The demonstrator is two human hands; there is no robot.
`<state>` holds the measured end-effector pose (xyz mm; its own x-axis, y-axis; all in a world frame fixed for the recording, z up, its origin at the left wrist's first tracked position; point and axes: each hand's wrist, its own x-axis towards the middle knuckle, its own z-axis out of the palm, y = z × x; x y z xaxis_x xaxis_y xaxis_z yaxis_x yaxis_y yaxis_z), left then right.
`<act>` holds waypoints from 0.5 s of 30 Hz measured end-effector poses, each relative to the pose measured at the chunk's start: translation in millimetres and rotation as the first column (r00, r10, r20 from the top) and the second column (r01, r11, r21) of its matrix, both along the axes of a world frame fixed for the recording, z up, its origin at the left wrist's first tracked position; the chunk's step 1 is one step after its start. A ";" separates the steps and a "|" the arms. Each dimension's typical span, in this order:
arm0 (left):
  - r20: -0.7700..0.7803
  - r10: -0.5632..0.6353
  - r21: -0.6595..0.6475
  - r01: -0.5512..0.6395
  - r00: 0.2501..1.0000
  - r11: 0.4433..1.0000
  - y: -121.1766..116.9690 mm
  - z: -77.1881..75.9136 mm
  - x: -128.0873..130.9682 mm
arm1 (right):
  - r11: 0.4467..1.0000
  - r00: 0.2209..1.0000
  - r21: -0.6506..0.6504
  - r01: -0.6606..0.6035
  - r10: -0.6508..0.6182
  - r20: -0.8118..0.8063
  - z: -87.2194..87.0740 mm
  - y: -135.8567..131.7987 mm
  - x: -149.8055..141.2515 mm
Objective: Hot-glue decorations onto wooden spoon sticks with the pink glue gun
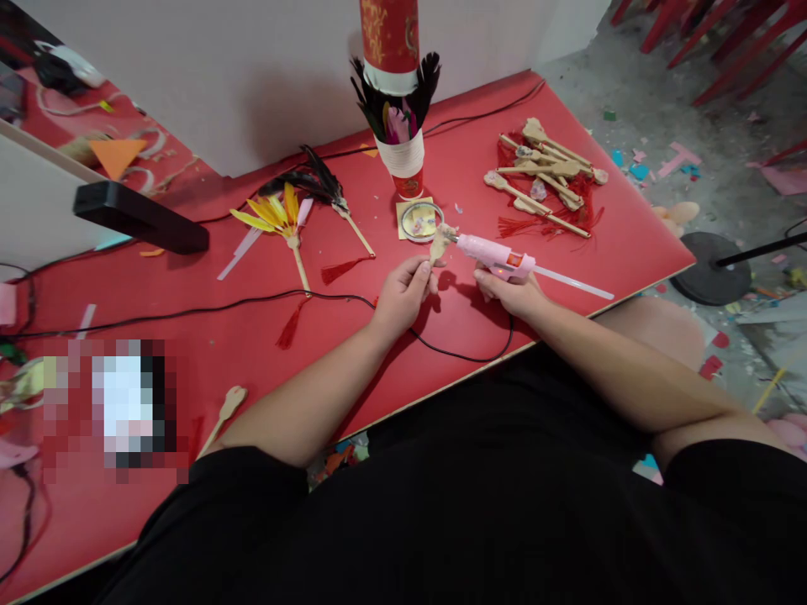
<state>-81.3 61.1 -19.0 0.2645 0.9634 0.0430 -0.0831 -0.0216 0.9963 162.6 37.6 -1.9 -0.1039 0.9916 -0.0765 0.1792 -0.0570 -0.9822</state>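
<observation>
My left hand (405,292) is closed around the handle of a small wooden fan handle (438,245), its wide head pointing up and away from me. My right hand (514,290) grips a pink hot glue gun (495,255), with a clear glue stick (577,283) jutting out of its back. The gun's nozzle meets or nearly meets the wooden head; I cannot tell which. Just behind lies a roll of clear tape (423,221) on a yellowish paper square. To the left are a yellow feather fan (287,223) and a black feather fan (337,202), each with a red tassel.
Paper cups (403,160) holding feathers stand at the back. Several wooden handles with red tassels (548,172) are heaped at the right. A black cable (303,292) crosses the red table (265,361). One more wooden handle (232,405) lies by my left elbow. A black stand (142,218) is at the left.
</observation>
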 end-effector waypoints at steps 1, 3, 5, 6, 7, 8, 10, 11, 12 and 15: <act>0.007 0.000 -0.004 0.000 1.000 1.000 0.1 0.3 0.2 | 1.000 0.999 -0.002 -0.004 0.004 0.033 1.7 -1.0 -0.1; 0.015 0.001 -0.007 -0.001 1.000 1.000 0.0 1.4 0.5 | 1.000 0.998 0.001 -0.003 0.003 0.065 4.1 -2.4 -0.6; 0.015 0.006 -0.005 -0.006 1.000 1.000 -0.4 2.7 0.7 | 1.000 0.999 0.000 0.012 -0.012 0.045 4.4 -2.7 -1.7; 0.015 0.010 -0.004 -0.010 1.000 1.000 -0.6 3.3 0.8 | 1.000 0.999 -0.005 0.023 -0.023 0.031 3.9 -2.6 -2.3; 0.014 0.013 -0.004 -0.013 1.000 1.000 -0.9 3.8 0.9 | 0.999 0.999 -0.013 0.039 -0.038 0.020 3.0 -2.3 -2.9; 0.013 0.016 -0.005 -0.016 1.000 1.000 -1.1 4.2 1.0 | 0.998 0.998 -0.021 0.056 -0.056 0.014 2.1 -2.1 -3.4; 0.015 0.017 -0.009 -0.017 1.000 1.000 -1.2 4.8 1.2 | 0.997 0.997 -0.031 0.074 -0.073 0.018 0.8 -1.8 -3.9; 0.018 0.015 -0.012 -0.015 1.000 1.000 -1.2 5.0 1.2 | 0.997 0.997 -0.032 0.074 -0.074 0.023 0.5 -1.8 -3.9; 0.020 0.012 -0.017 -0.012 1.000 1.000 -1.1 5.1 1.2 | 0.997 0.997 -0.031 0.067 -0.067 0.026 0.5 -1.7 -3.8; 0.020 -0.003 -0.031 0.004 1.000 1.000 -0.9 5.7 0.7 | 0.999 0.999 -0.023 0.043 -0.042 0.028 1.3 -1.6 -3.1</act>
<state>-80.6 60.2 -13.3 0.2672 0.9635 0.0186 -0.1030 0.0094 0.9946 159.5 36.0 -0.5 -0.0593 0.9930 -0.1021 0.2033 -0.0881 -0.9751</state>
